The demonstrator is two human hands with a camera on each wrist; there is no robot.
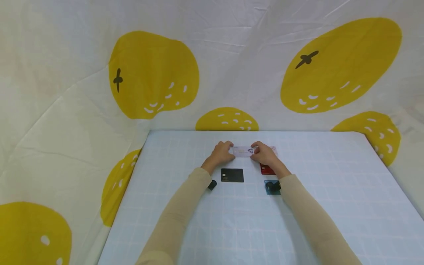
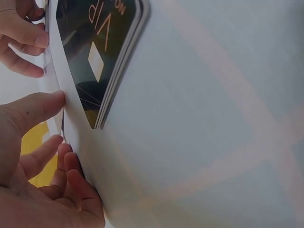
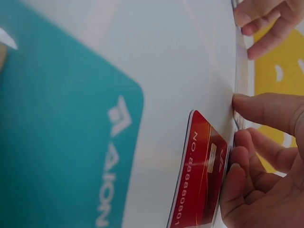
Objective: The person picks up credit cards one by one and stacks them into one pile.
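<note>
A thin pale card (image 1: 243, 151) with a dark emblem near its right end is held by both hands near the table's far edge. My left hand (image 1: 222, 152) pinches its left end between thumb and fingertips. My right hand (image 1: 264, 154) pinches the other end the same way. Partly behind the right hand, another pale card (image 1: 274, 149) shows at its upper right. A black VIP card (image 1: 232, 175) lies on a small stack nearer me. Below the right hand is a red card (image 3: 202, 171), partly covered by that arm in the head view.
A teal card (image 3: 71, 123) lies under the right wrist, partly hidden by the dark wrist camera (image 1: 273, 186). Another dark wrist camera (image 1: 212, 184) sits by the left sleeve. The pale checked tabletop (image 1: 232, 228) meets a fruit-print cloth (image 1: 238, 73) at the back and left.
</note>
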